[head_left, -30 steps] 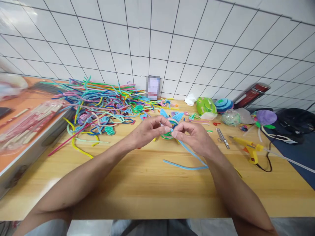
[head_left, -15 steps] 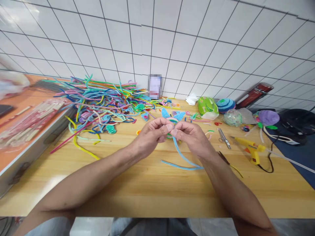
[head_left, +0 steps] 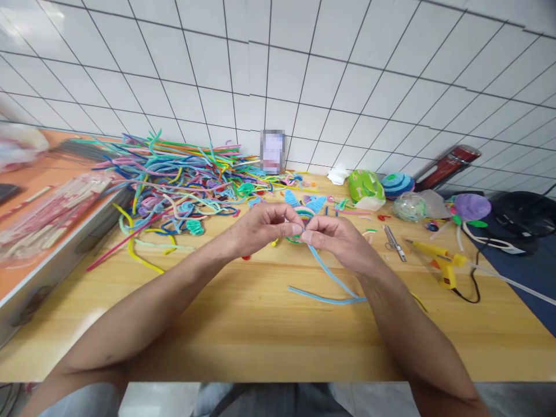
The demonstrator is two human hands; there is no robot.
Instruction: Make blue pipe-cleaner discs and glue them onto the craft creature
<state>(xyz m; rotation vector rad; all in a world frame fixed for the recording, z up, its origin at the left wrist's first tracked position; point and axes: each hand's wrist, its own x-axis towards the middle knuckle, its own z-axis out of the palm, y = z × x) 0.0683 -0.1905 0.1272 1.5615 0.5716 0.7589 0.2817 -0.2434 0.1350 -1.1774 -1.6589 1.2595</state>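
Observation:
Both my hands meet over the middle of the table, fingertips nearly touching. A light blue pipe cleaner (head_left: 330,271) runs from between them down to the table, bends sharply under my right wrist and turns back left. My left hand (head_left: 273,227) is closed in a pinch on its upper end. Thumb and forefinger of my right hand (head_left: 332,236) are closed on the same strand just beside. Directly behind the fingers lies a round striped pipe-cleaner piece with blue ear-like loops (head_left: 315,204), partly hidden by my hands.
A tangled heap of coloured pipe cleaners (head_left: 186,174) covers the back left. A phone (head_left: 273,153) leans on the tiled wall. At right lie a yellow glue gun (head_left: 445,263), a utility knife (head_left: 394,243) and a green pack (head_left: 366,188). Wrapped sticks (head_left: 61,214) fill the orange-lined tray.
My left hand has shifted slightly left and up, and the fingertips have drawn a little apart. The blue strand's lower part has slid slightly right. A red piece now shows beneath my left wrist.

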